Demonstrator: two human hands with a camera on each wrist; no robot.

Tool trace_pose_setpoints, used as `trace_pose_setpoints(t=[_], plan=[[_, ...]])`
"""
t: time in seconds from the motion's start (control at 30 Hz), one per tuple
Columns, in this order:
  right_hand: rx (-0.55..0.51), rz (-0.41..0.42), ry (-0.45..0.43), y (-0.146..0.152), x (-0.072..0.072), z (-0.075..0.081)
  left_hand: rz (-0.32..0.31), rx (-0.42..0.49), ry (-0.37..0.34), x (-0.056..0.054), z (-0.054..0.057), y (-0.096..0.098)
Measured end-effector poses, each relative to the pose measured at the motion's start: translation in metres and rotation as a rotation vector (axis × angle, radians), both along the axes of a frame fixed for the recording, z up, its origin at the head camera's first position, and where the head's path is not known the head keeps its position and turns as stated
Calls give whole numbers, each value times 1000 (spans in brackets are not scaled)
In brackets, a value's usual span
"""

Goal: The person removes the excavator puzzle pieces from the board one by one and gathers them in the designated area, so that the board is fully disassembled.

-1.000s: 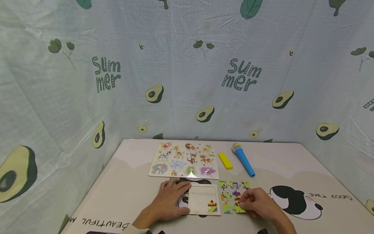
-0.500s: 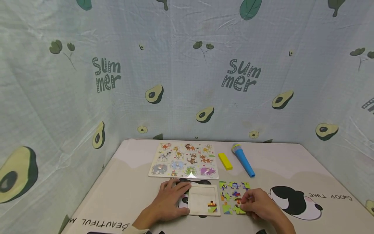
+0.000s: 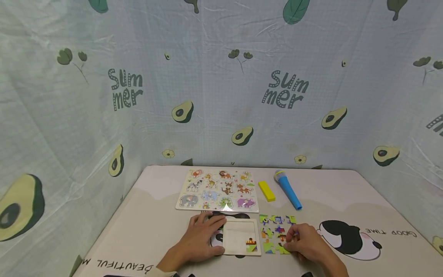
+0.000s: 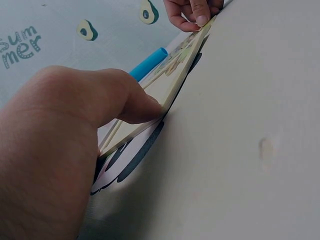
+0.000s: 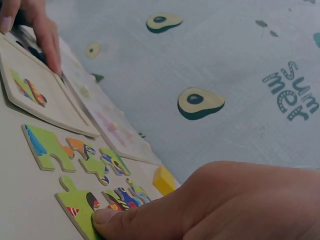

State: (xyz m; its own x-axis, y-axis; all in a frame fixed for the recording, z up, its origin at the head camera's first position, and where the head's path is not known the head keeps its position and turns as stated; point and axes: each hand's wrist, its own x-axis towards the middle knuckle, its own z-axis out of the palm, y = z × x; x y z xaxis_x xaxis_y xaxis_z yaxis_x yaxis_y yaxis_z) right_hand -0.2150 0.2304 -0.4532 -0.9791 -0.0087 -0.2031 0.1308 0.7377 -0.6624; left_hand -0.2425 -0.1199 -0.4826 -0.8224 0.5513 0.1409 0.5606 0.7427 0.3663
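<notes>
My left hand [image 3: 199,238] grips the left side of a shallow wooden puzzle tray [image 3: 237,236]. Its thumb [image 4: 142,107] lies on the near corner, and a forefinger [image 5: 49,47] reaches the far edge. Two joined jigsaw pieces [image 3: 251,244] fill the tray's near right corner. To the right of the tray, several loose jigsaw pieces [image 3: 268,246] lie in rows. My right hand [image 3: 304,242] pinches the nearest right green jigsaw piece [image 5: 75,205], its thumb [image 5: 111,220] on top. The fingers beneath are hidden in the right wrist view.
Behind the tray lies an animal peg puzzle board [image 3: 218,190]. A yellow block [image 3: 267,191] and a blue toy microphone [image 3: 288,190] are to its right. Printed curtains [image 3: 214,88] stand close around the table [image 3: 152,227] at the back and sides.
My right hand has shifted slightly toward me, baring a little more of the piece beyond its thumb. The left hand and the tray stay where they were.
</notes>
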Motion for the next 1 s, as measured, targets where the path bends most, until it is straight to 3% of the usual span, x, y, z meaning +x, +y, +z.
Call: trace_pose_setpoints(t=[0.47, 0.63, 1.0], plan=[[27, -18, -19, -2, -1, 0, 3, -6, 4, -1, -1, 0], [-8, -12, 2, -2, -1, 0, -1, -5, 3, -1, 0, 1], [-168, 230, 101, -24, -3, -2, 2, -4, -17, -1, 0, 1]])
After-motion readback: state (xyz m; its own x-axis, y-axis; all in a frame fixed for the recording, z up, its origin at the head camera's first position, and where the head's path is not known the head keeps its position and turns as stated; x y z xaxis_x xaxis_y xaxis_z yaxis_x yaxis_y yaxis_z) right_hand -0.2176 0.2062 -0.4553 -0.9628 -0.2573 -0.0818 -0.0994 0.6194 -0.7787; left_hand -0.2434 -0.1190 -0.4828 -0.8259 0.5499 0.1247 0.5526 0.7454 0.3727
